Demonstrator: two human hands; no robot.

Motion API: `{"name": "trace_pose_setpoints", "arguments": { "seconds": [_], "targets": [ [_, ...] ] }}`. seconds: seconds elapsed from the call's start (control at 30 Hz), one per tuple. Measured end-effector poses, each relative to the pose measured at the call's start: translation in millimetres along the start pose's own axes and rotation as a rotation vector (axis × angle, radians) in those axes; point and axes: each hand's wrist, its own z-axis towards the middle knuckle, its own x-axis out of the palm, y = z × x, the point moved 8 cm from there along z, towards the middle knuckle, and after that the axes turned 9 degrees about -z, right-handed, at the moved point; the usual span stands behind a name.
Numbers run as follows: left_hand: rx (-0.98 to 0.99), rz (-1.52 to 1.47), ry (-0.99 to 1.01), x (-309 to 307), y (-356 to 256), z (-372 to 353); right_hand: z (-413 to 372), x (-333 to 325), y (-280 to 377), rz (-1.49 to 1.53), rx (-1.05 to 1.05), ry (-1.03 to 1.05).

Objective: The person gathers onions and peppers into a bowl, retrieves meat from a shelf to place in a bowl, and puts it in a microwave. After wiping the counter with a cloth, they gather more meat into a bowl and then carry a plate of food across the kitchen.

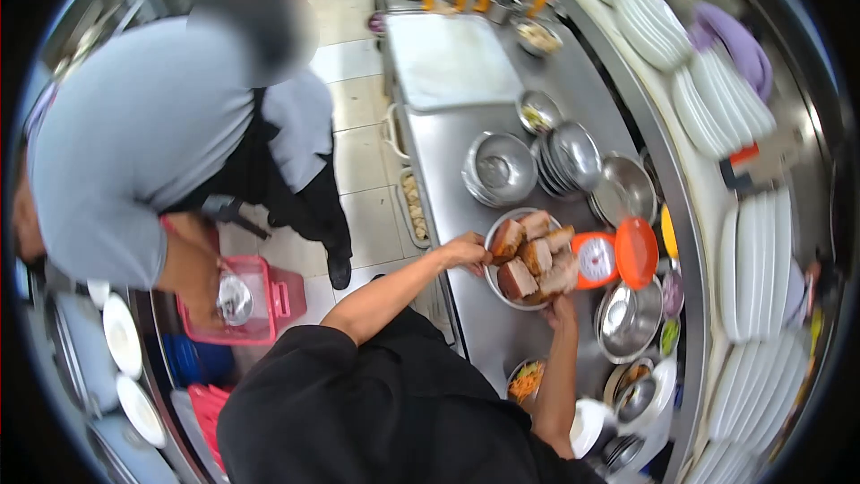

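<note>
A round metal bowl (495, 279) filled with several thick chunks of browned meat (536, 256) is held over the steel counter. My left hand (466, 252) grips its rim on the left side, fingers closed round the edge. At the lower right rim my right hand (562, 312) has hold of the same bowl, partly hidden by the meat. Just right of the bowl sits an orange scale (596, 260) with a round white dial, and an orange round pan or lid (636, 253) stands beside it.
Stacked metal bowls (502, 168) and a white cutting board (452, 61) lie farther up the counter (484, 332). White plates (757, 260) line the right shelf. At left a co-worker (152, 125) bends over a pink bin (287, 296), a hand on a metal bowl.
</note>
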Motion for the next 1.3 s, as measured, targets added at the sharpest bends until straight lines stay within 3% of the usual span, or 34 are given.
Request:
{"name": "trace_pose_setpoints", "arguments": {
  "seconds": [0.07, 0.13, 0.27, 0.33, 0.4, 0.6, 0.73, 0.87, 0.93, 1.07, 1.2, 1.3],
  "targets": [
    [-0.022, 0.030, -0.053, -2.3, 1.5, -15.9, 10.9, -6.3, -28.8, 0.107, 0.105, 0.120],
    [-0.032, 0.019, -0.064, -8.4, 19.8, -23.7, -19.3, 13.7, -26.4, 0.096, 0.180, 0.079],
    [-0.123, -0.103, -0.133, 1.0, 54.9, -57.4, -70.9, 50.7, -19.9, 0.047, 0.127, 0.078],
    [0.040, -0.318, -0.106, -1.2, 70.1, -53.8, -80.6, 59.9, -20.8, 0.055, 0.112, 0.061],
    [0.075, -0.398, -0.120, -3.2, 76.7, -66.5, -87.0, 61.8, -30.2, 0.093, 0.177, 0.049],
    [0.114, -0.528, -0.273, -1.9, 106.2, -128.0, -119.0, 80.7, -30.2, -0.008, 0.107, 0.098],
    [0.169, -0.587, -0.340, -9.1, 96.7, -179.6, -139.3, 119.3, -18.6, -0.033, -0.020, 0.262],
    [0.266, -0.794, -0.185, -29.1, 97.6, -178.9, -163.7, 172.7, 28.8, -0.097, -0.148, 0.337],
    [0.340, -0.781, -0.258, -35.9, 61.2, -208.3, -183.1, 205.3, 63.3, -0.105, -0.237, 0.329],
    [0.551, -0.777, -0.379, -68.5, -1.8, -238.0, -148.9, 255.9, 109.2, -0.265, -0.351, 0.491],
    [0.667, -0.646, -0.426, -114.4, -64.7, -250.6, -131.7, 315.9, 169.4, -0.164, -0.518, 0.596],
    [0.757, -0.577, -0.490, -159.2, -102.0, -254.4, -86.2, 342.4, 197.9, -0.134, -0.652, 0.524]
  ]
}}
